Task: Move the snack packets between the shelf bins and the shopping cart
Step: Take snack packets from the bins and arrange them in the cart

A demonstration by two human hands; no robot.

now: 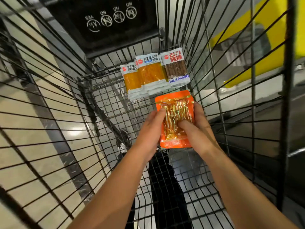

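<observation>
Wire cart floor [115, 103] carries white packets [148, 75] stacked at its far edge. Both hands, left [152, 129] and right [196, 128], hold an orange packet [175, 116] just above that floor, fingers curled round its sides. Step in hand: likely placement. Next: lower it beside the stacks, then release.

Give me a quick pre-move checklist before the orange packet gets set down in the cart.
1. Hold on the orange packet: left hand and right hand both grip its sides. Ok.
2. Packet above the shopping cart floor: ok.
3. Free mesh left of the packet for landing: ok.
4. Yellow-window packet stacks and brown-stick packet stack lie tidy at the far end: ok.
5. Orange packet's far edge clear of those stacks: cannot tell.
6. Shelf bins in sight: not ok.
</observation>
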